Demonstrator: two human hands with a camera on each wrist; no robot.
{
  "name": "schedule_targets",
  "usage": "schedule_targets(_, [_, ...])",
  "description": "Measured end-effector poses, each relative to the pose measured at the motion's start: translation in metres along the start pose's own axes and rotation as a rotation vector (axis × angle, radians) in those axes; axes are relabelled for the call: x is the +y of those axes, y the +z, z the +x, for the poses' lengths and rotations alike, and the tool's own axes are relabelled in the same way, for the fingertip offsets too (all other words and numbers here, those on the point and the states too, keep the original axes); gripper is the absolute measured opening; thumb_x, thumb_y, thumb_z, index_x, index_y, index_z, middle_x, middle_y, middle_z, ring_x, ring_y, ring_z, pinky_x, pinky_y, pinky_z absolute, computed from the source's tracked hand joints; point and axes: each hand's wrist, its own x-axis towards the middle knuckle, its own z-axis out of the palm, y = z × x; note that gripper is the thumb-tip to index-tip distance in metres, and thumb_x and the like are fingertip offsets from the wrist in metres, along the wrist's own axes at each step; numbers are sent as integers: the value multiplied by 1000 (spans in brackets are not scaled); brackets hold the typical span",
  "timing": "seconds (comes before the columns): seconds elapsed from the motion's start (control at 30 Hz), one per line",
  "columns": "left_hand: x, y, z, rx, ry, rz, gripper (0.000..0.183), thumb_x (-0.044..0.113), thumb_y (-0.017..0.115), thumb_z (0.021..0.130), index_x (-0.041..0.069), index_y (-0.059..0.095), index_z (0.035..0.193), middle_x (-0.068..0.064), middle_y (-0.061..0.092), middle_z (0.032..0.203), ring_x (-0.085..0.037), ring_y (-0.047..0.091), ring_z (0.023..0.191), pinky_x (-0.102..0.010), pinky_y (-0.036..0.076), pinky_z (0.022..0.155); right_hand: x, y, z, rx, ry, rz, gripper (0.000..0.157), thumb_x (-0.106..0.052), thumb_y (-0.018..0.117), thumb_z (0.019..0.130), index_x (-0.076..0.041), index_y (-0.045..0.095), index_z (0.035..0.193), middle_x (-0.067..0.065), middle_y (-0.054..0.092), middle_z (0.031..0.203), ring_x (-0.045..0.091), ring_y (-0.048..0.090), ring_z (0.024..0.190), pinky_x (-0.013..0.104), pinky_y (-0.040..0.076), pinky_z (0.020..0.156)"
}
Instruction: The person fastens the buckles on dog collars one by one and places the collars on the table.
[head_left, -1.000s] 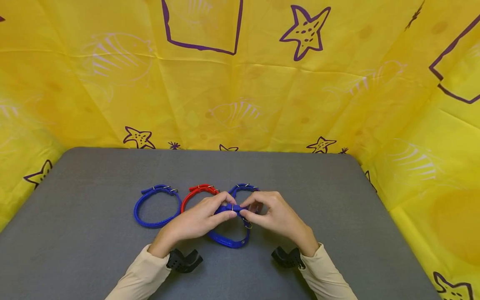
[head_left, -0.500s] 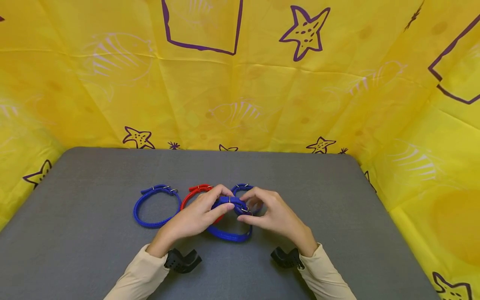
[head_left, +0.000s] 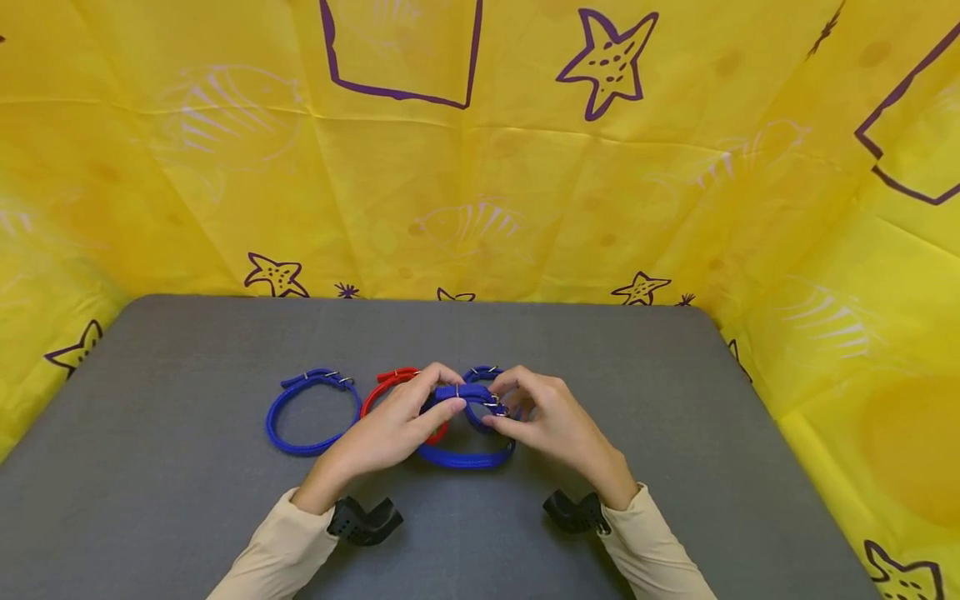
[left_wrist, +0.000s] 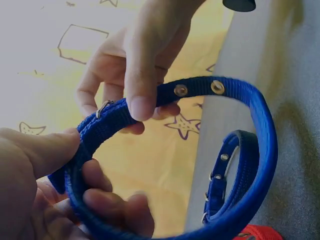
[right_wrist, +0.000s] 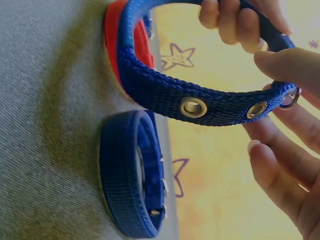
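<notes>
A blue pet collar (head_left: 467, 459) with a metal buckle and brass-rimmed eyelets is held in a closed loop above the table. My left hand (head_left: 397, 421) pinches its doubled strap; in the left wrist view, the thumb lies outside and curled fingers pass inside the loop. My right hand (head_left: 555, 425) pinches the strap beside the buckle, its thumb (left_wrist: 141, 95) pressed on the webbing. Two eyelets show on the collar (right_wrist: 160, 92) in the right wrist view, near a metal ring (right_wrist: 291, 98). Behind the hands lie a red collar (head_left: 390, 380) and another blue collar (head_left: 483, 372), both partly hidden.
A third blue collar (head_left: 276, 427), buckled into a ring, lies left of the red one. The grey table (head_left: 187, 500) is bounded at its back and sides by a yellow cloth (head_left: 480, 167) printed with starfish and fish.
Both hands have shifted slightly up and away with the collar, tilting it. The right fingers first loosened, then closed on the strap near the buckle. The other collars stayed put.
</notes>
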Motion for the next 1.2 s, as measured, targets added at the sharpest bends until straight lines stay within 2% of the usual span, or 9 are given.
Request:
schedule_targets(0.13, [-4, 0, 1, -27, 8, 4, 23, 32, 55, 102, 15, 54, 118, -2, 66, 97, -12, 57, 83, -25, 45, 74, 0, -4, 0, -17, 20, -5, 27, -9, 82, 81, -11, 67, 104, 4, 72, 94, 8, 65, 70, 29, 56, 61])
schedule_targets(0.27, [-6, 0, 2, -78, 7, 0, 21, 30, 55, 103, 13, 55, 115, -5, 67, 87, -11, 57, 73, -24, 46, 68, 1, -7, 0, -75, 58, -2, 24, -10, 81, 83, -12, 69, 104, 3, 73, 96, 5, 66, 72, 29, 57, 64])
schedule_targets(0.47, [-8, 1, 2, -170, -26, 3, 22, 30, 55, 103, 11, 55, 114, -7, 69, 88, -11, 61, 75, -25, 49, 69, 0, -10, 0, -201, 148, 3, 24, -14, 80, 84, -13, 70, 105, 1, 74, 93, 5, 66, 72, 24, 56, 65])
schedule_targets(0.6, [-9, 1, 2, -219, -32, 46, 24, 31, 57, 101, 10, 57, 112, -3, 71, 89, -8, 61, 76, -24, 48, 71, 1, -10, -1, -295, 194, 11, 25, -16, 81, 84, -14, 68, 105, 1, 73, 88, 4, 66, 72, 20, 55, 65])
schedule_targets(0.77, [-13, 0, 2, -232, -51, 111, 24, 34, 64, 97, 12, 63, 106, 5, 68, 88, -4, 57, 77, -22, 47, 70, 3, -10, -2, -379, 237, 42, 28, -14, 81, 83, -13, 68, 108, 3, 72, 91, 2, 66, 71, 20, 55, 66])
schedule_targets(0.97, [-17, 2, 4, -255, -64, 140, 19, 29, 72, 92, 12, 68, 100, 8, 59, 74, -3, 50, 65, -20, 41, 62, 7, -9, -3, -480, 267, 46, 32, -10, 81, 82, -12, 69, 112, 2, 70, 94, 1, 64, 72, 19, 54, 67])
schedule_targets(1.2, [-21, 6, 4, -299, -80, 173, 20, 24, 74, 90, 9, 68, 103, 10, 61, 69, -2, 50, 62, -20, 41, 60, 10, -3, -4, -537, 292, 26, 33, -8, 82, 80, -11, 70, 110, 0, 69, 90, -3, 61, 68, 18, 52, 65])
